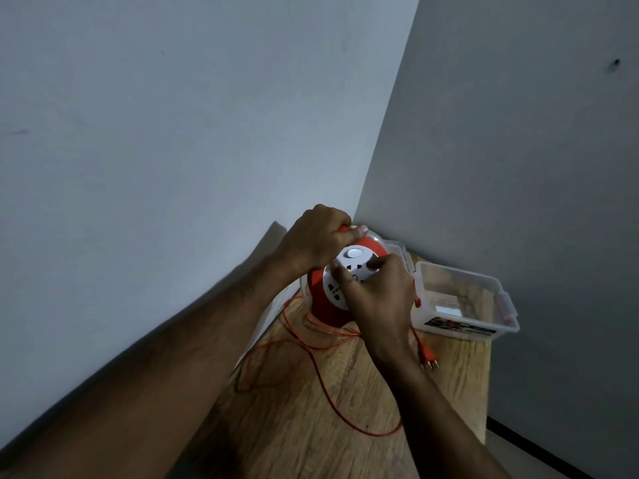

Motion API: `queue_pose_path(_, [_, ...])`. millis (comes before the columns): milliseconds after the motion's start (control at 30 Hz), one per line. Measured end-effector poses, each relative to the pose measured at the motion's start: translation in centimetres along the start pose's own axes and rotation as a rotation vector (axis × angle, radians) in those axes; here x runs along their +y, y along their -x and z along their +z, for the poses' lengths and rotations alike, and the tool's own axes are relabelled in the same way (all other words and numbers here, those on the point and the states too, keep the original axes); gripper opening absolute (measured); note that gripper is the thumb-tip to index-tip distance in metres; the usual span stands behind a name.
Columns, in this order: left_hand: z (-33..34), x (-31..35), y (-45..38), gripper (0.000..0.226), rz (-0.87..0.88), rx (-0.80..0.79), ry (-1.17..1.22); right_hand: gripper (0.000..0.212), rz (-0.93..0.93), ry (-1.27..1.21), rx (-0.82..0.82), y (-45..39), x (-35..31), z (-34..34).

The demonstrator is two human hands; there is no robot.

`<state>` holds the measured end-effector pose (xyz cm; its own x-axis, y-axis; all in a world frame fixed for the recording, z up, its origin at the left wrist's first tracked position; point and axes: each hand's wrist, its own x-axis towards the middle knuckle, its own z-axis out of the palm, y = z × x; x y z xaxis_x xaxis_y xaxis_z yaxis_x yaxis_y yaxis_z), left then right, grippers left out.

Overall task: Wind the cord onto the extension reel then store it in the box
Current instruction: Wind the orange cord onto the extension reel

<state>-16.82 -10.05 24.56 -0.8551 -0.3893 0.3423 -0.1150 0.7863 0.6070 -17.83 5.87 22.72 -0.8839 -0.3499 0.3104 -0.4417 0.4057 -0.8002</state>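
While the left hand [316, 242] grips the orange reel [328, 302] by its top handle at frame centre, the right hand [377, 293] pinches its white hub, winding thin, limp, tangle-prone cord [332, 385]; clear box [463, 299] sits right.

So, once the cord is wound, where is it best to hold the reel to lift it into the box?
Probably by the orange handle on top of the reel, gripped from above, where the left hand grips now. The reel stands upright, and the box is open-topped beside it.
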Motion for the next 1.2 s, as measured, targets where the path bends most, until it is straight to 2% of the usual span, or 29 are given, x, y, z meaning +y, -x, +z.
queue_pose_path(67, [0.0,-0.3,0.1,0.056,-0.003,-0.023,-0.017,0.058,0.068,-0.058,-0.024,0.0,0.0,0.2])
queue_pose_path(133, [0.0,-0.8,0.2,0.057,-0.031,-0.019,0.032,0.041,-0.015,0.016,-0.047,0.4,-0.1,-0.1])
queue_pose_path(233, [-0.2,-1.1,0.1,0.059,-0.045,-0.003,0.104,0.026,-0.476,0.299,-0.006,1.3,-0.2,-1.0])
queue_pose_path(300, [-0.3,-1.1,0.0,0.061,-0.028,-0.027,0.088,0.037,-0.677,0.497,-0.092,1.5,0.0,-1.6])
queue_pose_path(400, [-0.3,-1.1,-0.1,0.066,-0.023,-0.05,0.057,0.068,-0.674,0.701,-0.291,1.0,0.3,-2.3])
queue_pose_path(467, [-0.2,-1.0,-0.1,0.062,-0.016,-0.042,0.07,0.08,-0.663,0.784,-0.34,0.7,0.4,-2.3])
queue_pose_path(667, [0.3,-0.4,0.1,0.047,0.03,-0.083,0.035,0.074,-0.697,0.77,-0.322,0.1,1.2,-2.0])
queue_pose_path(833, [0.1,0.1,0.2,0.04,0.054,-0.089,0.029,0.067,-0.58,0.62,-0.184,-0.2,1.3,-1.6])
queue_pose_path(1033, [0.1,0.4,-0.1,0.048,0.023,-0.05,0.022,0.057,-0.074,0.153,-0.022,0.1,0.0,-0.8])
queue_pose_path(1133, [0.1,0.3,-0.1,0.044,0.021,-0.051,-0.003,0.045,0.172,-0.071,-0.023,-0.1,0.0,-0.1])
queue_pose_path(1200, [0.1,0.0,-0.2,0.045,0.005,-0.056,0.019,0.039,0.145,-0.073,-0.032,0.4,0.0,-0.3])
